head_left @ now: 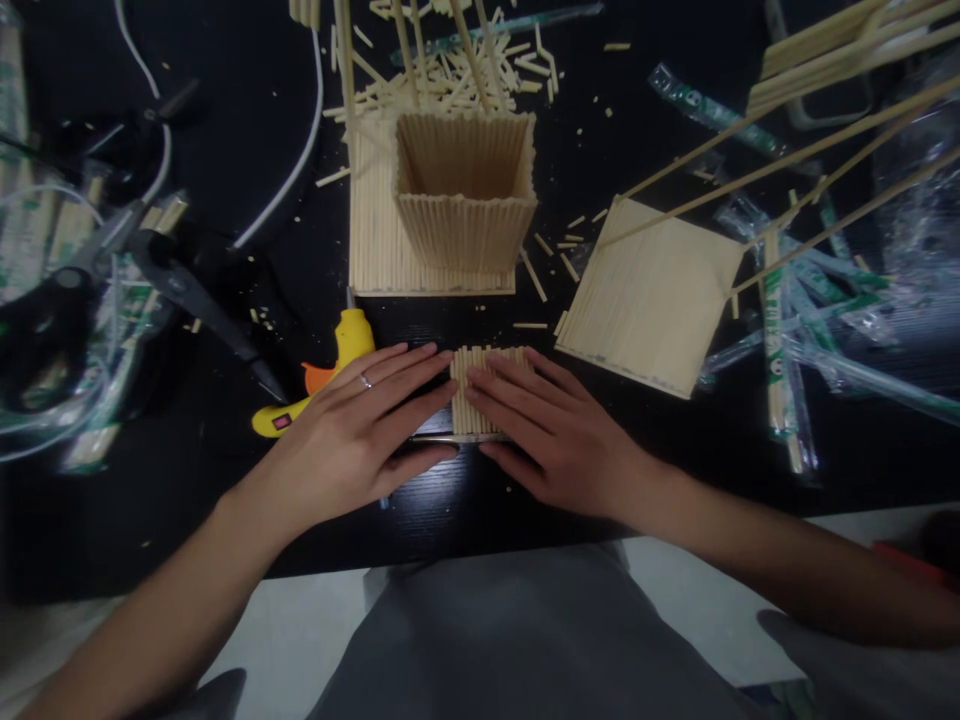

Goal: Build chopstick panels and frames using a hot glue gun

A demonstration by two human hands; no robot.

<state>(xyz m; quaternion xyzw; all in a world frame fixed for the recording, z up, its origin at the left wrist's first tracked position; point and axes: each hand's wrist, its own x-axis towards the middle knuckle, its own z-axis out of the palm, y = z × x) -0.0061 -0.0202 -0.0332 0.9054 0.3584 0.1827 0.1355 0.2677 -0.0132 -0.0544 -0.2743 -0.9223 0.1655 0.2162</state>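
A small panel of short wooden sticks [480,372] lies flat on the black table [165,480] near its front edge. My left hand [367,430] rests with fingers stretched out, pressing against the panel's left side. From the right, my right hand [551,430] lies flat with its fingers spread on top of the sticks. A thin metal strip [431,440] shows under the panel's near edge. Neither hand grips anything.
A yellow glue gun [341,355] lies just left of my left hand. Behind stands an open stick box [465,195] on a stick base. A flat stick panel [652,295] lies to the right, with long sticks, wrappers and scraps around. Scissors [97,290] lie far left.
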